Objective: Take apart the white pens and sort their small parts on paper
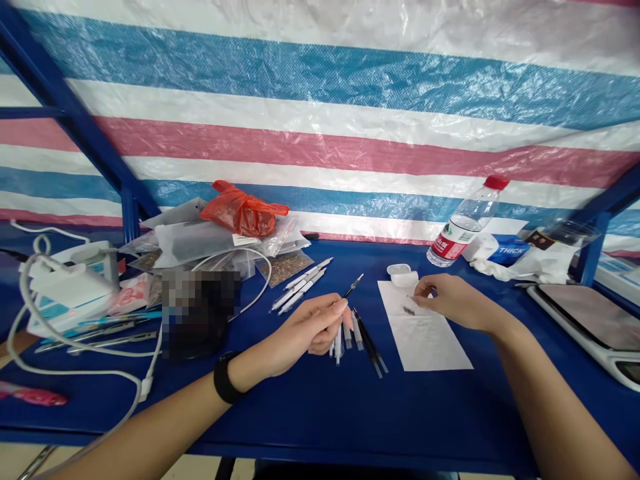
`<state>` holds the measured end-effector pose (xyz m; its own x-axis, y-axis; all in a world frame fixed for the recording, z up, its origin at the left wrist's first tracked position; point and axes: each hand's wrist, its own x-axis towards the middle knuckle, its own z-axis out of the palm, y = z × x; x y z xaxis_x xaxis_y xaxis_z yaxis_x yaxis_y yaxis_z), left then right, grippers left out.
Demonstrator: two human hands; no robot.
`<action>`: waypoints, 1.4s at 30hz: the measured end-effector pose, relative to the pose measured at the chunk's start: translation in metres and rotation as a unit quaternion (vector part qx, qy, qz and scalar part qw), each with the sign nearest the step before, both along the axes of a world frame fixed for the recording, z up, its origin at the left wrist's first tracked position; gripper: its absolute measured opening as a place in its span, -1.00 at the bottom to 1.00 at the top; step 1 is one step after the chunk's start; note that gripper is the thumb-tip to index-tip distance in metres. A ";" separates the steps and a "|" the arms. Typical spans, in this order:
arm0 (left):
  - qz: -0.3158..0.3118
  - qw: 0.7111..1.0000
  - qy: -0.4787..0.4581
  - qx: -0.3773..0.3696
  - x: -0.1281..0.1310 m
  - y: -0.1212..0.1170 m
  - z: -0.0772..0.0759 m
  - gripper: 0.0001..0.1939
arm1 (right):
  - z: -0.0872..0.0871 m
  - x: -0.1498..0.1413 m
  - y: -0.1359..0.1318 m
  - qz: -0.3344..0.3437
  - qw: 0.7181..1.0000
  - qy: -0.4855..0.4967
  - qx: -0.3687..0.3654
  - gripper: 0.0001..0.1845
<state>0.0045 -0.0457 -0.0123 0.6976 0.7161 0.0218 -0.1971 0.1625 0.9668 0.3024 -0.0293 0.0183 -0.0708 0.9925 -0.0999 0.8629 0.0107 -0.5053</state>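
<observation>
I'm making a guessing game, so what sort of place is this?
Probably a simple workstation: a blue table holds white pens and what looks like a scale, with striped plastic sheeting behind.

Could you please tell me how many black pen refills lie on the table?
2 visible: one refill nearer the left hand, the other refill right beside it, toward the white paper. More may be hidden behind that hand.

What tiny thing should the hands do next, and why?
Probably the right hand should pinch one of the tiny dark pieces, perhaps springs, from the white paper. It is right beside them, though I can't tell whether it already holds something. The left hand holds a slim pen refill with its tip free, which might be where a piece goes.
</observation>
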 end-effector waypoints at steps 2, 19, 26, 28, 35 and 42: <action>-0.002 1.000 0.000 -0.006 0.000 0.000 0.001 -0.55 | 0.004 -0.002 -0.002 -0.007 0.999 0.046 0.028 -0.85; -0.074 0.996 0.025 -0.031 0.003 -0.008 0.003 -0.51 | 0.008 -0.080 -0.033 0.071 0.823 0.554 0.099 -0.84; -0.092 0.995 0.035 -0.025 0.001 -0.007 0.001 -0.53 | 0.001 -0.075 -0.033 0.081 0.842 0.509 0.161 -0.86; -0.089 0.995 0.042 -0.023 0.001 -0.007 0.001 -0.53 | -0.002 -0.074 -0.033 0.092 0.858 0.477 0.166 -0.88; -0.087 0.995 0.038 -0.019 0.001 -0.007 0.002 -0.53 | -0.006 -0.085 -0.034 0.115 0.876 0.434 0.175 -0.86; -0.087 0.996 0.028 -0.023 0.001 -0.006 0.000 -0.54 | -0.010 -0.088 -0.034 0.130 0.872 0.449 0.143 -0.77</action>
